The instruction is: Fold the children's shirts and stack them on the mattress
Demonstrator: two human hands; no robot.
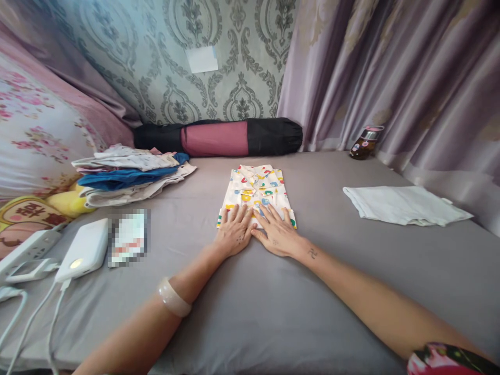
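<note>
A white shirt (253, 182) with a colourful print lies folded into a neat rectangle on the grey bed sheet (250, 312), its collar at the far end. My left hand (236, 229) rests flat on the near left part of the shirt, fingers stretched out. Beside it, my right hand (275, 229) presses flat on the near right part with its fingers spread. The two thumbs nearly meet at the shirt's near edge. Part of that near edge is hidden under my hands. Neither hand grips anything.
A stack of folded clothes (133, 174) lies at the left, and a folded white cloth (402, 204) at the right. A dark bottle (365, 143) stands far right. A long black-and-pink bag (214, 138) lies along the wall. A white power bank (84, 250) with cables sits near left.
</note>
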